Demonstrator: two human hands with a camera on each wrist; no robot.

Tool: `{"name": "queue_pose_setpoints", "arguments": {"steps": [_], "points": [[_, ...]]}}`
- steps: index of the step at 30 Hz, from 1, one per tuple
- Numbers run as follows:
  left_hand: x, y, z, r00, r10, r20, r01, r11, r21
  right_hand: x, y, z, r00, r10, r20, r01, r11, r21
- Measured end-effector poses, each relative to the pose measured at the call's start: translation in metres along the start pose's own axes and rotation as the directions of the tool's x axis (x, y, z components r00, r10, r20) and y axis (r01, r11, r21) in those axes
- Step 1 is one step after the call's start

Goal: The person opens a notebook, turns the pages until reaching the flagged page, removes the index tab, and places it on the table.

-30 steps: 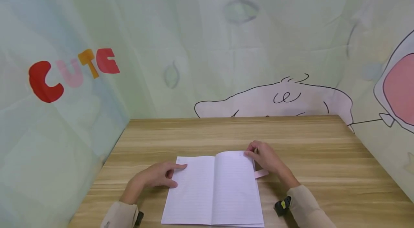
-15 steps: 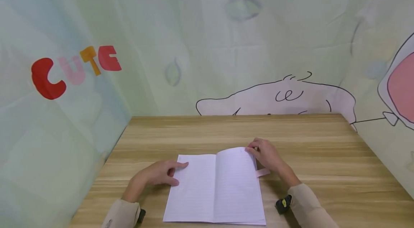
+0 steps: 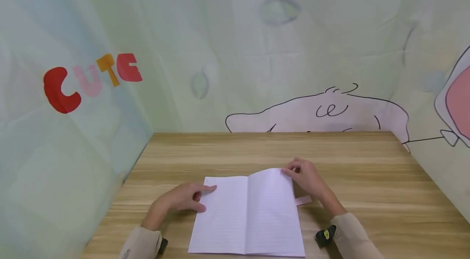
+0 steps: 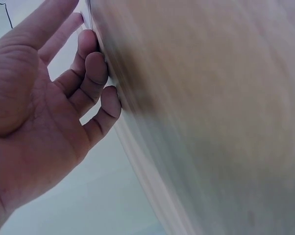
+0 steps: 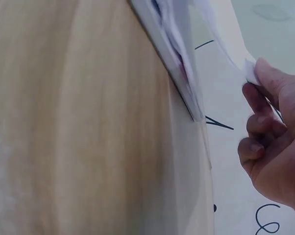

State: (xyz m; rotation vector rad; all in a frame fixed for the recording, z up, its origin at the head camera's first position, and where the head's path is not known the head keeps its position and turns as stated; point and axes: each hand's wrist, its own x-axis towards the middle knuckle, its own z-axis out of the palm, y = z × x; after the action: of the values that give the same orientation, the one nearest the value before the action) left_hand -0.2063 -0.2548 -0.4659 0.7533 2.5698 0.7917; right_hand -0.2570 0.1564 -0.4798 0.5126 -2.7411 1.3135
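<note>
Head view: An open notebook point(image 3: 246, 226) lies on the tabletop point(image 3: 235, 153), between the hands, which are well apart. The notebook contains lined pages; a pink strip point(image 3: 303, 200) projects from its right side. The left hand point(image 3: 183, 197) is relaxed, index finger extended onto the left page point(image 3: 224, 222), thumb at that page's outer edge. The right hand point(image 3: 307, 177) pinches the upper outer corner of the right page point(image 3: 273, 214), which bows upward.

Left wrist view: The left hand's fingers point(image 4: 96, 68) are loosely bent, tips against the tabletop.

Right wrist view: Thumb and index finger clamp the page corner, raised clear of the sheets below.
</note>
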Motion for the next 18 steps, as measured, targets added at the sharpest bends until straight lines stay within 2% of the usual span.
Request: {"name": "queue_pose_setpoints", "arguments": {"steps": [3,8,18], "points": [[-0.0005,-0.0001,0.0012,1.0,0.011,-0.001,-0.011,1.0,-0.006,-0.0009,-0.0018,-0.0014,0.999,0.045,0.022,-0.045,0.999,0.031],[-0.0007,0.0008,0.0014,1.0,0.003,-0.005,-0.003,1.0,-0.015,0.0003,-0.005,-0.0002,0.998,0.055,0.032,-0.057,0.997,0.048],[0.0013,0.003,0.0003,1.0,-0.01,-0.002,0.01,1.0,-0.006,0.0048,-0.007,0.0031,1.0,0.001,-0.018,-0.001,0.999,0.043]]}}
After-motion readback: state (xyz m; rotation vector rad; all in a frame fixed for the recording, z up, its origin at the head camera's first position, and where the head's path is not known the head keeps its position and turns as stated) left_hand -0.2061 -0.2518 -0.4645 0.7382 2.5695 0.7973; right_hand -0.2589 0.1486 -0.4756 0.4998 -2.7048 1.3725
